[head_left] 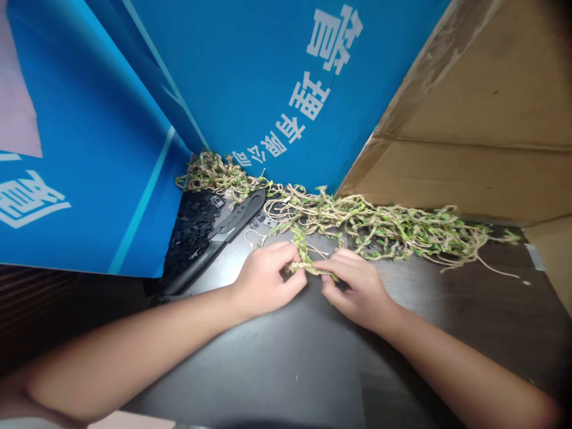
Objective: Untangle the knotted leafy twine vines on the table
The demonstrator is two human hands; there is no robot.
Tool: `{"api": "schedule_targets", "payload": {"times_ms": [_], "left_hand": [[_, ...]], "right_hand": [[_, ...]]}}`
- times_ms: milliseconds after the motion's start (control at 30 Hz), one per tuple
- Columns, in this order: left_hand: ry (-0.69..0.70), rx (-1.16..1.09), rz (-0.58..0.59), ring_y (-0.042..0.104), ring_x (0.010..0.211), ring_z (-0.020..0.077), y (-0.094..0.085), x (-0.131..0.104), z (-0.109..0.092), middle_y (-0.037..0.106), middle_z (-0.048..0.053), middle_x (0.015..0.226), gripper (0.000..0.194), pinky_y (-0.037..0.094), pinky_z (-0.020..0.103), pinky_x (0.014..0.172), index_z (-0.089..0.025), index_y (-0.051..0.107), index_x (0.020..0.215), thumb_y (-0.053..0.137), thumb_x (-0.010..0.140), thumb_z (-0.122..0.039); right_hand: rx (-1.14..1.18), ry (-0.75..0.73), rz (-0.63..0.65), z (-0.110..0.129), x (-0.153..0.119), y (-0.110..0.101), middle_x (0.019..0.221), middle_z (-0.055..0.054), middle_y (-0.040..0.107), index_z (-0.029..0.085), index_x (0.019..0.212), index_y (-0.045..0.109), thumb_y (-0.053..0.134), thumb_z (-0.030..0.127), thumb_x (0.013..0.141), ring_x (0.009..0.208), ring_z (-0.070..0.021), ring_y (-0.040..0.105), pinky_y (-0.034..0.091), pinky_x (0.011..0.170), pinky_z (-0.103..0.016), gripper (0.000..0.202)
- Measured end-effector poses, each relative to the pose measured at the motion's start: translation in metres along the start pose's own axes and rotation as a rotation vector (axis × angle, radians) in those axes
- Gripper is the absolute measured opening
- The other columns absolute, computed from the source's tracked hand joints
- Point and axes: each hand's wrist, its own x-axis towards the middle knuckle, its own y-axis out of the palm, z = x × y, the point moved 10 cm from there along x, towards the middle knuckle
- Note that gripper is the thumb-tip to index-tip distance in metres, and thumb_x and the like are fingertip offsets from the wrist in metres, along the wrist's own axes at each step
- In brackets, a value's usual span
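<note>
Between my two hands stretches a short length of leafy twine [308, 267], tan cord with small green leaves worked into it. My left hand [267, 278] pinches one end between thumb and forefinger. The thumb and fingers of my right hand [355, 284] close on the other end. A green leafy part [300, 243] sticks up from the cord by my left fingertips. Just beyond my hands lies a long heap of similar leafy twine [384, 229], with loose cord ends trailing from it.
A black tool with a wide, toothed-pattern head [214, 244] lies left of my hands. Beside it spread many small dark pieces [190, 223]. Another twine bundle [214, 173] sits at the back left. Blue printed panels [268, 71] and a cardboard wall [482, 137] bound the dark table [268, 363].
</note>
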Motion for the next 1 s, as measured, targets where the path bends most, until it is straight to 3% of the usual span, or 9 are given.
{"api": "schedule_targets", "payload": {"times_ms": [167, 267, 533, 700, 1000], "left_hand": [[0.068, 0.035, 0.027, 0.042, 0.065, 0.0110, 0.003, -0.002, -0.008, 0.046, -0.002, 0.069, 0.014, 0.032, 0.026, 0.061, -0.017, 0.048, 0.073, 0.057, 0.083, -0.016], [0.072, 0.050, 0.061, 0.042, 0.065, 0.0109, 0.006, -0.002, -0.009, 0.046, -0.002, 0.070, 0.014, 0.032, 0.026, 0.061, -0.017, 0.048, 0.073, 0.057, 0.083, -0.016], [0.015, 0.058, 0.077, 0.053, 0.071, 0.0127, 0.007, -0.002, -0.003, 0.057, -0.001, 0.077, 0.002, 0.039, 0.027, 0.066, -0.018, 0.058, 0.086, 0.059, 0.085, -0.019], [-0.012, 0.002, 0.083, 0.059, 0.075, 0.0125, 0.008, 0.000, 0.001, 0.064, -0.002, 0.084, 0.012, 0.043, 0.027, 0.071, -0.019, 0.064, 0.097, 0.061, 0.085, -0.020], [-0.009, -0.179, 0.120, 0.054, 0.067, 0.0091, 0.009, 0.005, 0.001, 0.059, -0.003, 0.074, 0.004, 0.042, 0.022, 0.065, -0.017, 0.065, 0.084, 0.063, 0.081, -0.015]], "right_hand": [[-0.060, 0.002, 0.012, 0.001, -0.003, 0.003, 0.090, -0.004, 0.071, 0.021, 0.109, 0.063, 0.068, 0.019, 0.094, 0.080, -0.0176, 0.060, 0.049, 0.077, -0.036, 0.016], [-0.035, 0.020, -0.001, -0.003, -0.004, 0.004, 0.097, -0.004, 0.073, 0.022, 0.111, 0.062, 0.067, 0.017, 0.096, 0.086, -0.0172, 0.064, 0.050, 0.081, -0.035, 0.017], [0.026, 0.042, 0.042, -0.004, 0.000, 0.006, 0.094, -0.002, 0.072, 0.021, 0.108, 0.063, 0.061, 0.013, 0.099, 0.084, -0.0154, 0.060, 0.048, 0.081, -0.032, 0.012], [0.059, 0.070, 0.058, -0.008, 0.000, 0.006, 0.090, -0.001, 0.069, 0.021, 0.104, 0.062, 0.060, 0.012, 0.099, 0.082, -0.0149, 0.057, 0.046, 0.078, -0.031, 0.010], [0.091, 0.120, 0.072, -0.010, -0.001, 0.005, 0.087, -0.001, 0.064, 0.021, 0.100, 0.058, 0.057, 0.014, 0.100, 0.082, -0.0151, 0.055, 0.043, 0.077, -0.031, 0.007]]}}
